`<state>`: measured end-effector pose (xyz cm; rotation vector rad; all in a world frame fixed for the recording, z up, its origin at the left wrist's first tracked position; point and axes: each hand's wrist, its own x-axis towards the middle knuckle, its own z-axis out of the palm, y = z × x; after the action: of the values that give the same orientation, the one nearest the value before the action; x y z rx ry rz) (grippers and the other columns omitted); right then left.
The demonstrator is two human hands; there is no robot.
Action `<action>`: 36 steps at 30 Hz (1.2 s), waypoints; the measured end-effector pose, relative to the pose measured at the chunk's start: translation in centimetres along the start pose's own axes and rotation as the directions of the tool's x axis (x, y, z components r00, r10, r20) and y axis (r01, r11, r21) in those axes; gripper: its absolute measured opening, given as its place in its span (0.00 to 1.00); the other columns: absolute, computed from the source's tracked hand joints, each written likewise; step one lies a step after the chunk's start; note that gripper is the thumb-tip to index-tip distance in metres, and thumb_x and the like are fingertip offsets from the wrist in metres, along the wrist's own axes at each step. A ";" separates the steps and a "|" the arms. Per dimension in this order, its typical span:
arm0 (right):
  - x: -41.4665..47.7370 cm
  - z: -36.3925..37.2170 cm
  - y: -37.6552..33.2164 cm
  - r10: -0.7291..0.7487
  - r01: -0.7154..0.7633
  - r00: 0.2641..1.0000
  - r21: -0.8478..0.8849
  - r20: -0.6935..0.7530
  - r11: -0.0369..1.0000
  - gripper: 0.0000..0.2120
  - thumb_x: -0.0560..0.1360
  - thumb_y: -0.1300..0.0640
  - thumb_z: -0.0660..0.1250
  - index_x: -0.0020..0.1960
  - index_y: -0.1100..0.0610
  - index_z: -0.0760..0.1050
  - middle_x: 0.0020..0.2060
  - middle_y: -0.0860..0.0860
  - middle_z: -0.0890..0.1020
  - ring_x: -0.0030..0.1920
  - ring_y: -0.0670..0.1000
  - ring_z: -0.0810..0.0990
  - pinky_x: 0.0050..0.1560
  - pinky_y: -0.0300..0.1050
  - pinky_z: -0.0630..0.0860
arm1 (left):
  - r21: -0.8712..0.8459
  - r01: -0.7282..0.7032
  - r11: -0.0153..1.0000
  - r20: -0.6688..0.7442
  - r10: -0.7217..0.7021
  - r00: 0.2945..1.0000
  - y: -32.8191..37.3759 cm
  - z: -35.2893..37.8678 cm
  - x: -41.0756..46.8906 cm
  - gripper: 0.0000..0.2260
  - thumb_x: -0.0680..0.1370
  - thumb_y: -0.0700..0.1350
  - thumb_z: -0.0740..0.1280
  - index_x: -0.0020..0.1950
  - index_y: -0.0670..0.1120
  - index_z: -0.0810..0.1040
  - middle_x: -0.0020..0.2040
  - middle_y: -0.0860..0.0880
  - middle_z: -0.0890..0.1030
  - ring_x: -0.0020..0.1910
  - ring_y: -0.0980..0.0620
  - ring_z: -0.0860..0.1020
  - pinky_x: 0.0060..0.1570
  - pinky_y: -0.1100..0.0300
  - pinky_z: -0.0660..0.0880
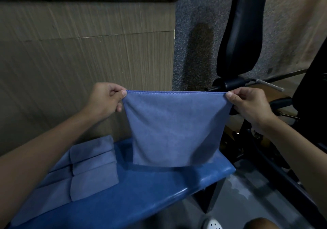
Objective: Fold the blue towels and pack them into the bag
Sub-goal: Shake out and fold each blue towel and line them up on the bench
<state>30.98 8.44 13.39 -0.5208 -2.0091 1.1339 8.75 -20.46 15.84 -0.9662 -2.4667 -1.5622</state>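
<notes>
Surface: blue padded bench [159, 197], glossy, running from the near left to a rounded far-right edge.
Near the bench, right side: tip of a white perforated shoe [213, 225] on grey floor, below the bench's edge.
Folded stock: folded blue towels [94, 169], several, lying on the bench's left part in rows, touching one another; the left forearm hides part of them.
Item in work: blue towel [175, 128], unfolded, hanging upright over the bench's far part, its stitched top hem pulled taut. Whether its lower edge touches the bench cannot be told.
Left hand [104, 99]: closed on the towel's top-left corner, thumb and curled fingers pinching it, above the bench's far-left side.
Right hand [247, 105]: closed likewise on the top-right corner, above the bench's far-right side.
Beyond the bench, left: wood-grain panel [79, 51] with a ledge on top.
Beyond the bench, right: black chair [242, 34] on speckled grey carpet [192, 25].
</notes>
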 end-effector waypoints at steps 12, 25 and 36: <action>0.2 -0.2 -1.1 0.094 -0.092 0.996 0.179 -0.004 0.980 0.07 0.80 0.63 0.63 0.45 0.61 0.77 0.27 0.56 0.78 0.25 0.48 0.77 0.28 0.37 0.74 | -0.247 0.070 0.966 0.118 -0.042 0.992 1.4 -0.3 -0.9 0.06 0.78 0.32 0.66 0.45 0.42 0.78 0.33 0.43 0.81 0.28 0.57 0.80 0.32 0.68 0.77; 0.2 -1.1 -0.9 0.113 -0.113 0.993 0.007 0.012 0.994 0.08 0.82 0.60 0.60 0.46 0.63 0.74 0.28 0.58 0.76 0.22 0.48 0.77 0.25 0.41 0.74 | -0.419 0.283 0.863 0.288 -0.169 0.942 1.8 -0.8 -1.1 0.05 0.80 0.37 0.63 0.50 0.36 0.75 0.37 0.37 0.79 0.33 0.49 0.84 0.29 0.63 0.79; 3.6 2.1 1.4 0.098 -0.096 0.995 0.114 -0.014 0.989 0.10 0.82 0.62 0.60 0.42 0.56 0.74 0.39 0.58 0.81 0.49 0.61 0.83 0.54 0.55 0.80 | -0.424 0.188 0.886 0.024 -0.196 0.980 -0.1 2.1 2.4 0.07 0.80 0.32 0.63 0.57 0.34 0.74 0.41 0.38 0.79 0.31 0.56 0.83 0.36 0.66 0.80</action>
<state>27.05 10.36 12.96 -0.5739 -1.9072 1.2890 7.33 -17.63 15.65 -0.7546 -2.3121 -2.2293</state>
